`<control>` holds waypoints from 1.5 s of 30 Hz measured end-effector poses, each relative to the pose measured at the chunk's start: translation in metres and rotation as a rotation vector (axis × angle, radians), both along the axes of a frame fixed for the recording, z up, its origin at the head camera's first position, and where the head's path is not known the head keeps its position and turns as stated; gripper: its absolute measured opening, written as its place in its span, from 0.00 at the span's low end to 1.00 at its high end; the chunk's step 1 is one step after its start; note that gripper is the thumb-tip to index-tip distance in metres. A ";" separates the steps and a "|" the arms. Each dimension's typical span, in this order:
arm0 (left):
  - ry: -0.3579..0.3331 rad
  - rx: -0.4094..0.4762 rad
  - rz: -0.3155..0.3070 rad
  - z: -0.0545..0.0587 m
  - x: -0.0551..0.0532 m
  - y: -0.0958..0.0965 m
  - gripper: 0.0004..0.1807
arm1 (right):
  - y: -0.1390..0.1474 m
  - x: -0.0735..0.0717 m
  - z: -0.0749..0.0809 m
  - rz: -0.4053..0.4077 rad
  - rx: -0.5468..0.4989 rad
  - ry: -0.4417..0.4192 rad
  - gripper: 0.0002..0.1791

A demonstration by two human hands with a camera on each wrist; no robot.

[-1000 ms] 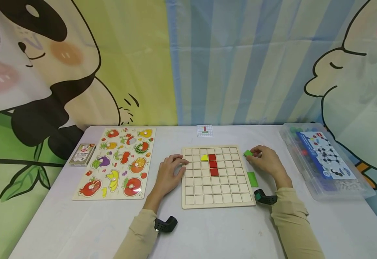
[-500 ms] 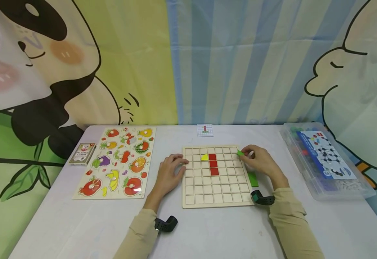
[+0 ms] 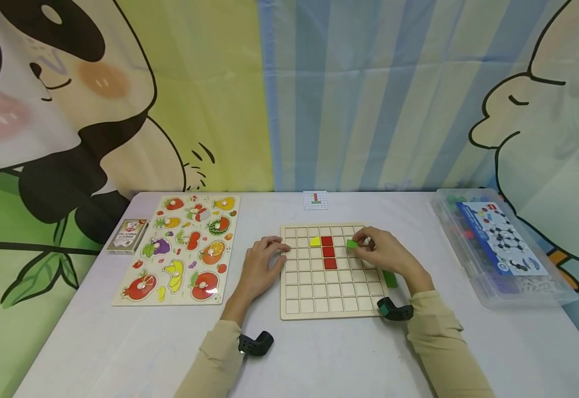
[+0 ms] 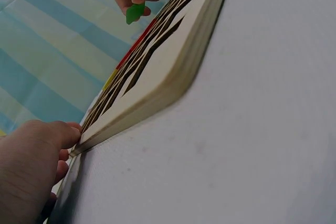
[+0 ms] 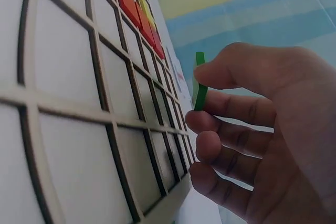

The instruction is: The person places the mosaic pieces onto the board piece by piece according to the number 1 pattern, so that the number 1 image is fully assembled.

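My right hand (image 3: 391,255) pinches a small green tile (image 3: 351,244) between thumb and fingertips, above the right part of the wooden grid board (image 3: 318,305). In the right wrist view the green tile (image 5: 200,99) is seen edge-on, raised off the grid. Three red tiles (image 3: 329,252) stand in a column on the board, with a yellow tile (image 3: 315,241) left of the top one. My left hand (image 3: 261,268) rests with its fingertips at the board's left edge. Partly behind my right wrist, a larger green piece (image 3: 390,278) lies beside the board's right edge.
A small pattern card (image 3: 316,200) lies at the table's back edge. To the left are a fruit puzzle board (image 3: 175,251) and a box of playing cards (image 3: 127,236). At right stands a clear plastic case (image 3: 500,249) with a blue leaflet on its lid.
My right hand has carried the green tile leftward from beside the board's right edge to over the grid. My left hand has stayed at the left edge.
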State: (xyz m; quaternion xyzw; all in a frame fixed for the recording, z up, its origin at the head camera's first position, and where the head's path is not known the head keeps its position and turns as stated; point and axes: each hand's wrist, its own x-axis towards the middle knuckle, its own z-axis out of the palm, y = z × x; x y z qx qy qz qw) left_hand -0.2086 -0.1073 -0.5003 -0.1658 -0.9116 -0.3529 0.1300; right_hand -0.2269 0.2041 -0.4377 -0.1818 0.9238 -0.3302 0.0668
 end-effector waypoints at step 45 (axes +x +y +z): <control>-0.021 -0.009 0.001 0.004 0.002 0.000 0.10 | -0.071 0.033 0.005 0.276 0.214 0.108 0.12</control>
